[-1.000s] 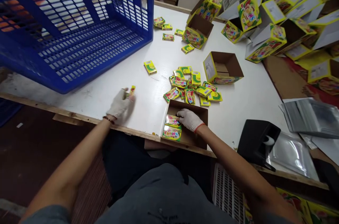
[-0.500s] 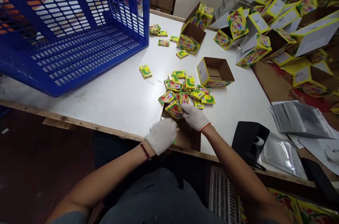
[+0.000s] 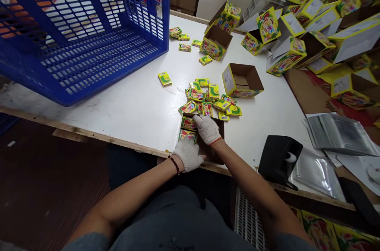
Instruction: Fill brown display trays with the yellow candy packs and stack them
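Note:
An open brown carton [image 3: 219,152] sits at the table's near edge, with small yellow-green packs [image 3: 188,135] in its left part. My left hand [image 3: 187,153], in a white glove, rests over the near left side of the carton, its fingers on a pack; whether they grip it is unclear. At the carton's far side my right hand [image 3: 208,129], also gloved, has its fingertips against another pack [image 3: 189,123]; its grip is partly hidden. Just beyond the carton lies a loose pile of packs [image 3: 213,91].
A large blue crate [image 3: 118,73] lies on its side at the left of the white table [image 3: 133,108]. Empty display boxes [image 3: 243,80] stand behind the pile, more heaped at right. A black tape dispenser [image 3: 279,160] and clear plastic covers [image 3: 341,132] sit at right.
The pack my right hand held above the carton is now down inside it. My left hand has moved slightly down and right, its fingers now spread over a pack. The view has shifted slightly.

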The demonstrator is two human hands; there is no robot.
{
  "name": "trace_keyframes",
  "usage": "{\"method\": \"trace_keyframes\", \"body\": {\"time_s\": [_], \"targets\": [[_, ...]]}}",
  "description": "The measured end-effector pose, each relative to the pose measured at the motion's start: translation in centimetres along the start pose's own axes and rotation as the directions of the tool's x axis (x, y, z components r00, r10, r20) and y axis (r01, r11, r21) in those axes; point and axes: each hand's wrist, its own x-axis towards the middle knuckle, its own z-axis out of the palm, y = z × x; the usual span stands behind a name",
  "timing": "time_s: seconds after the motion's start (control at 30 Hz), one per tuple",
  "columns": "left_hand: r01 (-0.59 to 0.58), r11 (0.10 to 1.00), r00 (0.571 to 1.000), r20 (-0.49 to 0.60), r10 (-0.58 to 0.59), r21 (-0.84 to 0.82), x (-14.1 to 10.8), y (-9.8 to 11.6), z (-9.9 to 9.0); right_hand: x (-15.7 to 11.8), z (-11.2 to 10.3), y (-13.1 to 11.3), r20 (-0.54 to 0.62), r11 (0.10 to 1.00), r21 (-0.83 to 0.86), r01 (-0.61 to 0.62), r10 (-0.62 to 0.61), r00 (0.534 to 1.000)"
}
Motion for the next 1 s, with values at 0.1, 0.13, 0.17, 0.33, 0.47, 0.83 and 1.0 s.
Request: {"method": "trace_keyframes", "body": {"time_s": [0.1, 0.13, 0.17, 0.33, 0.47, 0.83, 1.0], "targets": [[-0.009, 1.0, 1.0, -0.004, 0.009, 0.006, -0.2, 0.2, -0.2, 0.2, 0.7, -0.5, 0.02, 1.0, 0.001, -0.012, 0.012, 1.0], [-0.008, 1.0, 1.0, -0.006, 0.008, -0.001, -0.2, 0.2, -0.4, 0.3, 0.8, -0.8, 0.042, 1.0, -0.013, -0.017, 0.018, 0.999], [0.002, 1.0, 1.0, -0.007, -0.002, -0.013, -0.1, 0.3, -0.6, 0.4, 0.8, -1.0, 0.062, 0.999, -0.028, -0.025, 0.027, 0.998], [0.114, 0.993, 0.992, -0.055, -0.115, -0.018, 1.7, 0.3, -2.1, 0.8, 1.2, -1.4, 0.116, 0.999, -0.039, -0.018, 0.023, 0.993], [0.188, 0.982, 0.976, -0.114, -0.183, 0.031, 4.0, -0.3, -2.2, 0.4, 1.7, -0.7, 0.156, 0.998, 0.009, 0.069, -0.07, 0.985], [0.07, 0.993, 0.997, -0.026, -0.068, 0.093, 5.2, -1.2, -1.1, 4.1, -3.5, 7.5, -0.026, 0.942, 0.255, -0.22, 0.234, 0.972], [-0.068, 0.991, 0.994, -0.075, 0.077, 0.119, 3.9, -1.3, -2.2, 8.6, -2.3, 8.8, 0.026, 0.899, 0.335, -0.284, 0.292, 0.956]]}}
